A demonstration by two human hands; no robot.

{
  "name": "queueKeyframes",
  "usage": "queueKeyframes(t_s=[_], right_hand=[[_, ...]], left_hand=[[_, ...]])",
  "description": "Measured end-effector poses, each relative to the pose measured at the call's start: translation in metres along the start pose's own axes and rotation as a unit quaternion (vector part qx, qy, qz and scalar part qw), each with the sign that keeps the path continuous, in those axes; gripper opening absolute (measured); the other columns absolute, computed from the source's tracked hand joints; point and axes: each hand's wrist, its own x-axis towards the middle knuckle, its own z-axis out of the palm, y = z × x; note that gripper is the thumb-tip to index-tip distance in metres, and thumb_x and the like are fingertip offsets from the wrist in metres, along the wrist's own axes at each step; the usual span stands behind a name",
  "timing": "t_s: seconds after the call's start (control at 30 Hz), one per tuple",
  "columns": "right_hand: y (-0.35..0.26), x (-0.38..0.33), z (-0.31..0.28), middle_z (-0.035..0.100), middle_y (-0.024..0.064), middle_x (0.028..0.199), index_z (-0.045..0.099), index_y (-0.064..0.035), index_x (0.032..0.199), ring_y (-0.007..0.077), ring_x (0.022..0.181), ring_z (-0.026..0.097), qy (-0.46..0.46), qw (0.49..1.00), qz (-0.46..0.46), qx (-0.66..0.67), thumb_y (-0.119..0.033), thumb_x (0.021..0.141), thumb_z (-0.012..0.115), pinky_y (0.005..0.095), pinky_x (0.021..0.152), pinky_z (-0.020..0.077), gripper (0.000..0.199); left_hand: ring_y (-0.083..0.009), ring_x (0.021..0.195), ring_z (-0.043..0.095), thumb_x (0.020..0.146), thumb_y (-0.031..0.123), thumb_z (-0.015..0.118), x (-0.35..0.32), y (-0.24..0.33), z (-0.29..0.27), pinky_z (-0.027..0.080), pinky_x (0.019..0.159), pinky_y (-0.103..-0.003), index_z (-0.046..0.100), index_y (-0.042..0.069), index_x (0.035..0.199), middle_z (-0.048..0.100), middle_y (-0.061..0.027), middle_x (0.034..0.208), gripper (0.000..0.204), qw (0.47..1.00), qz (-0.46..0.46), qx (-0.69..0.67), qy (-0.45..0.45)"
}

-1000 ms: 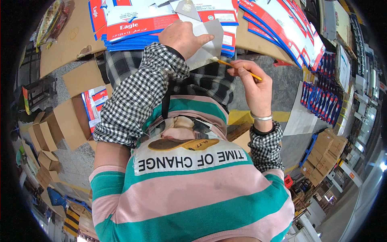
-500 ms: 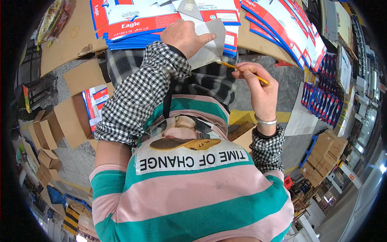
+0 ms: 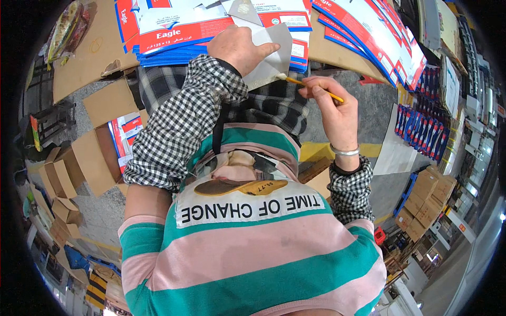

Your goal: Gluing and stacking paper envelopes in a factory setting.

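My left hand [image 3: 234, 50] rests on a pale grey sheet [image 3: 278, 59], its thumb stretched out to the right over it. The other fingers point away and are partly hidden. Beneath and beyond lies a stack of flat printed cartons [image 3: 184, 37] in white, red and blue. My right hand [image 3: 334, 113] pinches a thin brush [image 3: 294, 81] with a yellow handle. The brush's whitish tip touches the sheet's near edge, which juts over the table edge above my lap.
More flat printed cartons [image 3: 369, 37] fan out at the right of the brown tabletop [image 3: 79, 71]. An opened cardboard box [image 3: 95, 163] at left holds similar printed pieces. Blue-and-red bundles [image 3: 421, 131] stand in rows at right, with stacked brown boxes [image 3: 427, 200] behind. A plastic bag [image 3: 66, 31] lies far left.
My right hand has moved slightly left, drawing the brush tip along the sheet's near edge. My left hand keeps its place on the sheet.
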Motion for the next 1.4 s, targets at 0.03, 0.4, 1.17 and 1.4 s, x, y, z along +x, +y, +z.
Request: queueKeyframes(t_s=[0.03,0.4,1.17,1.4], right_hand=[[0.003,-0.001,-0.003,0.061,0.0108,0.098,0.060,0.0064,0.093,0.0161,0.084,0.062,-0.006,1.000,0.013,-0.010,-0.004,0.089,0.049,0.0262,0.077,0.0482,0.016],[0.002,-0.003,-0.005,0.061,0.0089,0.093,0.061,0.0043,0.090,0.0136,0.080,0.060,-0.036,0.998,-0.013,-0.057,-0.003,0.086,0.051,0.0239,0.073,0.0464,0.013],[-0.015,-0.017,-0.017,0.057,0.0120,0.106,0.056,0.0029,0.098,0.0162,0.091,0.059,-0.018,0.996,-0.053,0.067,0.005,0.082,0.045,0.0264,0.081,0.0455,0.020],[-0.009,-0.015,-0.021,0.059,0.0114,0.107,0.058,0.0017,0.095,0.0189,0.095,0.060,-0.096,0.992,-0.070,-0.033,0.010,0.077,0.046,0.0278,0.083,0.0451,0.024]], left_hand=[[-0.0280,0.061,0.062,0.072,0.060,0.061,0.000,0.005,-0.005,0.050,0.056,-0.039,0.065,-0.005,0.073,0.061,-0.0193,0.067,0.065,0.999,-0.022,0.012,-0.037],[-0.0282,0.051,0.059,0.072,0.059,0.062,0.000,-0.003,0.004,0.047,0.049,-0.039,0.062,-0.006,0.063,0.058,-0.0200,0.058,0.066,1.000,0.019,0.004,0.016],[-0.0264,0.051,0.060,0.073,0.060,0.061,0.001,0.000,0.002,0.047,0.047,-0.038,0.063,-0.006,0.065,0.058,-0.0185,0.057,0.066,1.000,-0.008,0.011,-0.021],[-0.0267,0.052,0.060,0.072,0.060,0.060,0.001,0.001,0.000,0.048,0.048,-0.038,0.064,-0.006,0.067,0.059,-0.0185,0.058,0.067,1.000,-0.001,0.016,-0.013]])
